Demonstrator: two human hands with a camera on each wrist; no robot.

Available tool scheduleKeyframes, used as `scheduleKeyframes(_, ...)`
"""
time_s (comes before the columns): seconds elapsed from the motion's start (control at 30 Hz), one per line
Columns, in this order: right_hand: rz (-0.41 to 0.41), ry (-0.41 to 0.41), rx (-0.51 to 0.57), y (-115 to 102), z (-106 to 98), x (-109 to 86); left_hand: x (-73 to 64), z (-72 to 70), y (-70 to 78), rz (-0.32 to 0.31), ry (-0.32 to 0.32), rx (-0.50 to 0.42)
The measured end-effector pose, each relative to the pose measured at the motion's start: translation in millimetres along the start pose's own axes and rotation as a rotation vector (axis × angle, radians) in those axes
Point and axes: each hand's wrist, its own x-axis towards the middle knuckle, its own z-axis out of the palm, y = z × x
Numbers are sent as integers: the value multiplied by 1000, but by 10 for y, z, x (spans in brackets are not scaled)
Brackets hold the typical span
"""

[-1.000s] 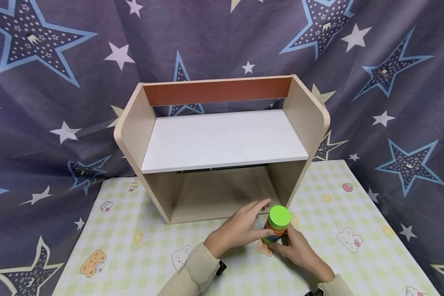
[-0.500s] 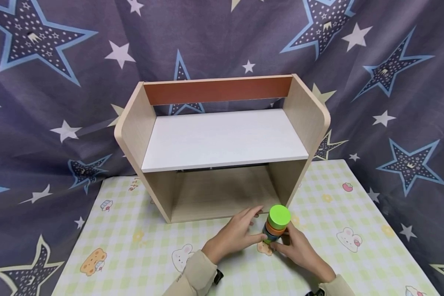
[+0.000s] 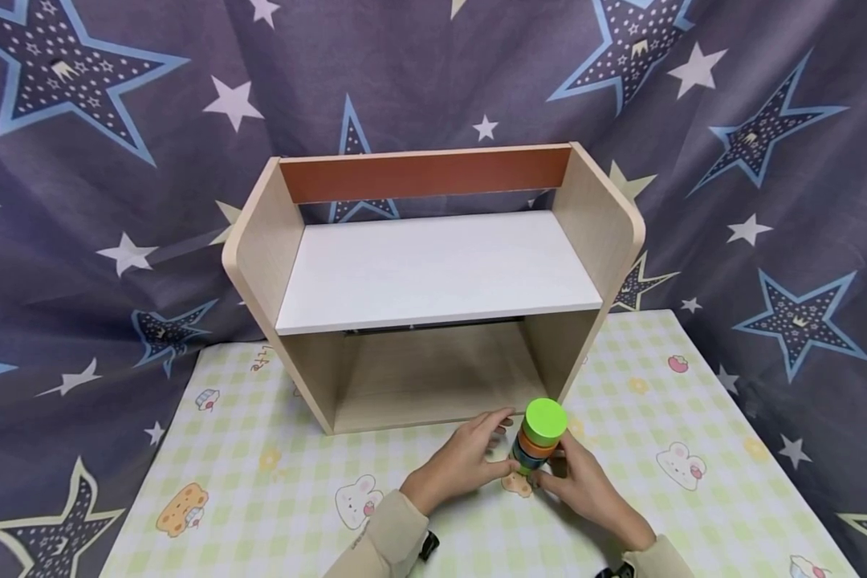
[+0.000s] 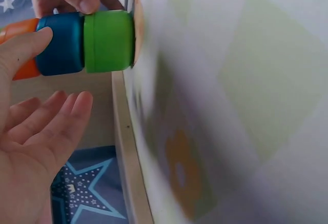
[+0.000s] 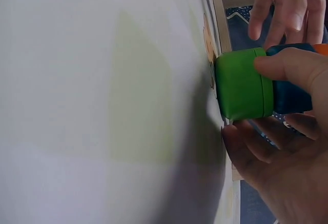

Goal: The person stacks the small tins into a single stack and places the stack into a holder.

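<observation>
A short tower of round blocks [image 3: 537, 448] stands upright on the tablecloth, in front of the shelf's right side. Its top block [image 3: 546, 422] is bright green; orange and blue ones follow, over a green bottom block [image 4: 108, 41]. My right hand [image 3: 585, 486] holds the tower low on its right side, the thumb against the green bottom block [image 5: 241, 84] in the right wrist view. On the other side is my left hand [image 3: 462, 461], fingers spread and loosely bent. Its thumb overlaps the blue block [image 4: 60, 47] in the left wrist view, and its other fingers stand apart from the tower.
A two-level wooden shelf [image 3: 441, 269] with a white middle board and a brown back rail stands behind the hands. The table wears a checked cloth [image 3: 260, 514] with cartoon prints. A dark star-patterned curtain [image 3: 419, 72] hangs behind it.
My left hand has drawn slightly back from the tower, its fingers now lower and its thumb less over the blocks. My right hand and the tower have hardly moved.
</observation>
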Motion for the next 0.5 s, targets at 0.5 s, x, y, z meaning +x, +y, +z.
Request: scheduleKeyframes(0.5, -11, 5, 12, 21, -13, -6, 61, 139, -75, -79, -46, -47)
